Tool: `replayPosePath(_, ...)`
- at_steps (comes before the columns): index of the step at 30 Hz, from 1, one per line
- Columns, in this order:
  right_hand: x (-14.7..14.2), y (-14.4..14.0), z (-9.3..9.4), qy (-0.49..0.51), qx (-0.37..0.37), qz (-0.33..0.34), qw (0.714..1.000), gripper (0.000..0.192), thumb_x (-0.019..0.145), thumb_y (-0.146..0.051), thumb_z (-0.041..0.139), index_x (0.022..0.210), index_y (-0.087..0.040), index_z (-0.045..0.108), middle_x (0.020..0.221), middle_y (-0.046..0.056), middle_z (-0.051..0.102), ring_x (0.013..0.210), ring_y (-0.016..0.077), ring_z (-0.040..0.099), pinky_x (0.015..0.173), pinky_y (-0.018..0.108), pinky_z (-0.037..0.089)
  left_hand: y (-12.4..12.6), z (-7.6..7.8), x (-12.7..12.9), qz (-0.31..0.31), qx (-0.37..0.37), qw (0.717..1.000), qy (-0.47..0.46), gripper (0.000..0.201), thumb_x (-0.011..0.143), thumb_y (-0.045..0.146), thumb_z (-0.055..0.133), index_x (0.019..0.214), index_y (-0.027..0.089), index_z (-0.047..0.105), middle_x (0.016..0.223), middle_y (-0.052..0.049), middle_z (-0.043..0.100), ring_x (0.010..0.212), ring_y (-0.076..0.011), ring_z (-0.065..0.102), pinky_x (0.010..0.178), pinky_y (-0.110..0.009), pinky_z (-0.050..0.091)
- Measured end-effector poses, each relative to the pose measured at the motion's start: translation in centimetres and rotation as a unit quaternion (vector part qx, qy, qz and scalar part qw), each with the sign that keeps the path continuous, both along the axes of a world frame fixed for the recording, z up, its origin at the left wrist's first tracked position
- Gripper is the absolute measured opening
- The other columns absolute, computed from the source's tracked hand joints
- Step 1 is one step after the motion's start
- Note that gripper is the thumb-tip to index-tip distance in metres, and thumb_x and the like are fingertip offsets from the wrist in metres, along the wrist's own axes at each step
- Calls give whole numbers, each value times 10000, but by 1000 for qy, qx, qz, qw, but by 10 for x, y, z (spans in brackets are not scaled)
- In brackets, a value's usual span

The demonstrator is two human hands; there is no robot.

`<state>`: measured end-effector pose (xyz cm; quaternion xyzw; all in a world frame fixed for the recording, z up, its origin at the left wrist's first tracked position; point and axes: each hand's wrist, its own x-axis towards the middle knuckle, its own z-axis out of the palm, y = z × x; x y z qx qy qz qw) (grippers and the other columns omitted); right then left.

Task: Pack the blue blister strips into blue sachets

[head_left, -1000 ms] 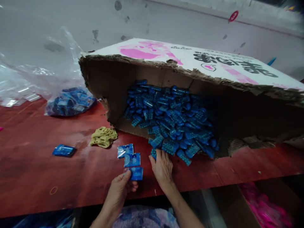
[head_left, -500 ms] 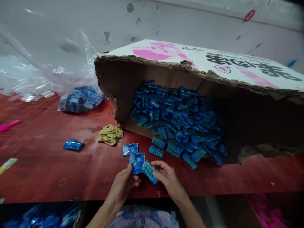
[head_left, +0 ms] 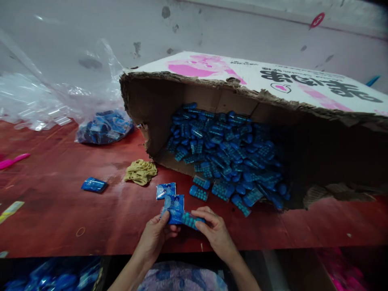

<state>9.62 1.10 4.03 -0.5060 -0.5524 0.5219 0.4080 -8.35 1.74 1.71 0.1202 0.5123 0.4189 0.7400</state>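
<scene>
My left hand (head_left: 159,232) is closed, with thumb and fingers pinching a blue printed sachet (head_left: 175,208). A clear pack of turquoise beads (head_left: 190,220) with a blue end is pinched in my right hand (head_left: 214,228). Its left end meets the lower right edge of the sachet; whether it is inside the opening I cannot tell. Just beyond the held sachet, another blue sachet (head_left: 165,190) lies flat on the red table (head_left: 121,226). Several similar bead packs (head_left: 199,193) lie to the right, at the mouth of a cardboard box.
The torn cardboard box (head_left: 157,113) lies on its side, heaped with bead packs (head_left: 224,149). Left of it are a crumpled yellow cloth (head_left: 141,172), a filled blue packet (head_left: 94,184), a clear bag of blue packets (head_left: 104,126), a rubber band (head_left: 80,231) and a pink stick (head_left: 13,160).
My right hand has turned the bead pack from slanting to nearly level and brought it against the sachet's edge. My left hand stays on the sachet, whose lower part now looks bent.
</scene>
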Motion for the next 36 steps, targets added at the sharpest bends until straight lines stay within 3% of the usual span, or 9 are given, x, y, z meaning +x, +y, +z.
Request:
replayPosePath(8, 1, 3, -3, 26, 0, -19, 999, 203, 782, -197, 544, 948, -226, 658, 950, 34, 621, 920, 167, 575, 814, 268, 444, 2, 2, -4, 12, 2, 1000, -15, 284, 593, 390, 706, 652, 133, 602, 483, -20, 634, 516, -136, 608, 555, -243, 493)
replayPosePath(25, -3, 4, 7, 6, -2, 15, 1000, 213, 794, -182, 532, 941, -242, 674, 916, 29, 613, 885, 161, 574, 775, 256, 441, 2, 0, -7, 52, 29, 998, 17, 313, 506, 368, 759, 648, 130, 615, 529, -7, 649, 477, -127, 589, 548, -271, 515)
replayPosePath(36, -6, 4, -2, 56, -78, -6, 995, 219, 766, -323, 585, 930, -212, 678, 930, 42, 672, 877, 198, 603, 778, 303, 462, 1, 1, -10, 49, 49, 997, 37, 327, 478, 353, 775, 683, 142, 633, 528, 1, 652, 471, -134, 593, 528, -272, 517)
